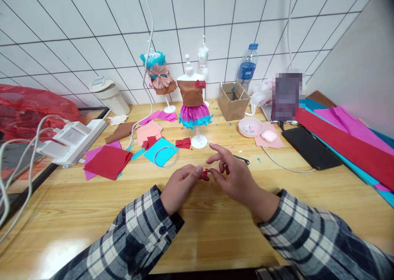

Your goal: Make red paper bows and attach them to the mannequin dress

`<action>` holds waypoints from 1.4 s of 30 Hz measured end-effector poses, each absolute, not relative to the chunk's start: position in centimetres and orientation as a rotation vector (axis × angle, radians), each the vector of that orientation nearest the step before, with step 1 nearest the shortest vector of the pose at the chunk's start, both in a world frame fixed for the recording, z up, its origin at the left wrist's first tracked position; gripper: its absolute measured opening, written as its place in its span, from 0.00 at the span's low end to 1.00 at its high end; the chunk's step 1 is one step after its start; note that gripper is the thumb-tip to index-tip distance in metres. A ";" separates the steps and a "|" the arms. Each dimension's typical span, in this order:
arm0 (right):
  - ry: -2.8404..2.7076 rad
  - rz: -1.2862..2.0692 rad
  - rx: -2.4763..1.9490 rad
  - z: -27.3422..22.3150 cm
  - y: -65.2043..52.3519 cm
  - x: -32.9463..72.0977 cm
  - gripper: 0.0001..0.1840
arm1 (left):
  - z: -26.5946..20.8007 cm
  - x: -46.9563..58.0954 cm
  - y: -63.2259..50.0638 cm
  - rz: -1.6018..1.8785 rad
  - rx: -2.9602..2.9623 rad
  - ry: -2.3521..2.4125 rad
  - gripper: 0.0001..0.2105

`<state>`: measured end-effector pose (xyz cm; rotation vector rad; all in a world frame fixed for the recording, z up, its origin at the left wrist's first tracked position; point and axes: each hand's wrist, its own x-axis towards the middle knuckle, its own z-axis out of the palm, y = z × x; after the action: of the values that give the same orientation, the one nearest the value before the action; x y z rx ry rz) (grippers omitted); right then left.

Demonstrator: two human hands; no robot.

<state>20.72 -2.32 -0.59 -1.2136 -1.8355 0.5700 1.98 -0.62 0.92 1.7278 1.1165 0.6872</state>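
Note:
Between the thumb and fingers of my left hand (184,185) is a small red paper bow (206,171), partly covered by the fingertips. My right hand (234,175) is at the bow's right side, its thumb tip at or touching the edge, while the fingers are spread apart and lifted. Just beyond my hands stands a small white dress form (198,141) wearing a brown paper top (191,93) with a red bow (200,84), and a purple skirt (194,112) with a turquoise ruffle. A metal ring (166,166) rests partly on a turquoise paper square (158,148).
Red paper (107,161) lies left, beside a power strip (76,142). Scissors (241,159) are partly hidden behind my right hand. Further right are a bead dish (250,133), a cardboard box (234,107), a black phone (310,146) and long coloured paper strips (353,144). A bottle (248,68) stands at the wall.

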 end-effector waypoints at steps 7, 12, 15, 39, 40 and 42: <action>-1.858 0.599 -1.173 -0.5 -2.7 20.5 0.33 | 0.5 1.8 -0.4 0.778 1.746 1.159 0.11; -1.706 0.776 -1.171 -0.2 -2.6 20.5 0.32 | 0.4 1.7 0.0 0.805 1.891 1.234 0.09; -1.601 0.931 -1.176 0.0 -2.7 20.2 0.32 | 0.3 1.8 -0.1 0.791 1.947 1.220 0.09; -1.170 1.299 -1.379 -0.7 -2.8 18.7 0.24 | 0.6 2.5 -1.2 0.835 2.036 1.246 0.08; -1.172 1.292 -1.381 -0.7 -2.8 18.7 0.24 | 0.6 2.5 -1.2 0.836 2.045 1.245 0.08; -1.175 1.283 -1.381 -0.8 -2.9 18.7 0.24 | 0.7 2.5 -1.2 0.829 2.067 1.251 0.08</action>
<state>18.66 -2.87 -0.78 -1.3813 -1.1754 1.2830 2.49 -1.22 0.72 2.0669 1.2506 0.8292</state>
